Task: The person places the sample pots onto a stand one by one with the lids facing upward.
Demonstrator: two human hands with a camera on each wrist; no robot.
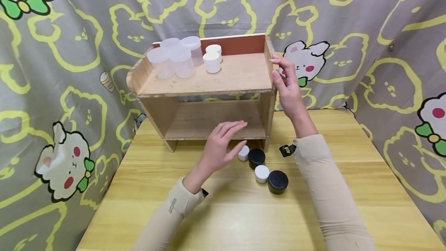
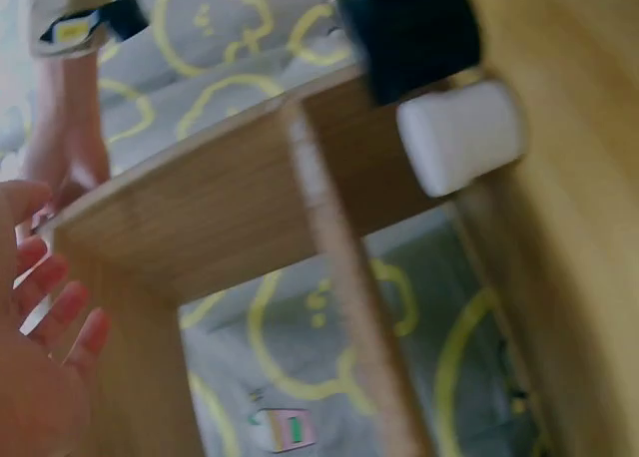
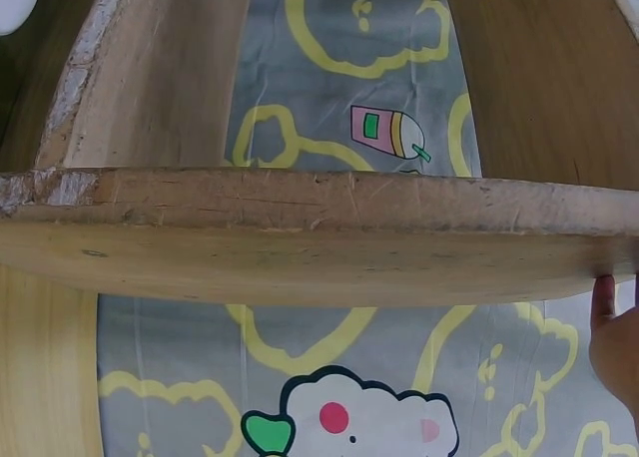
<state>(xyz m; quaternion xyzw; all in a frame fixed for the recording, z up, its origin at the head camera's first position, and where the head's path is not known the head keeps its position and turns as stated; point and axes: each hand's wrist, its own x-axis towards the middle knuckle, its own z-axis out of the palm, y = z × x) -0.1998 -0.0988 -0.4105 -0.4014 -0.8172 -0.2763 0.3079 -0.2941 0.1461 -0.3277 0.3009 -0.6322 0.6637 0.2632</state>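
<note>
A two-tier wooden shelf [image 1: 209, 84] stands at the back of the table. In the head view, my right hand [image 1: 287, 88] holds the upper part of its right side panel, with fingertips at the panel's edge. My left hand [image 1: 223, 144] hovers before the lower tier, its fingers extended and nothing in its grasp. Below and right of it, on the table, are two white jars [image 1: 262, 174] and two black jars [image 1: 278, 182] in a slanting row. The left wrist view shows a blurred white jar [image 2: 461, 136] and black jar [image 2: 414, 38] near the shelf's base.
On the top tier, several translucent tubs [image 1: 182, 63] with lids cluster at the left, beside two small white jars [image 1: 212, 62]. A patterned curtain [image 1: 348, 49] hangs behind and along both sides of the wooden table [image 1: 331, 204]. The lower tier [image 1: 209, 115] is open at the front.
</note>
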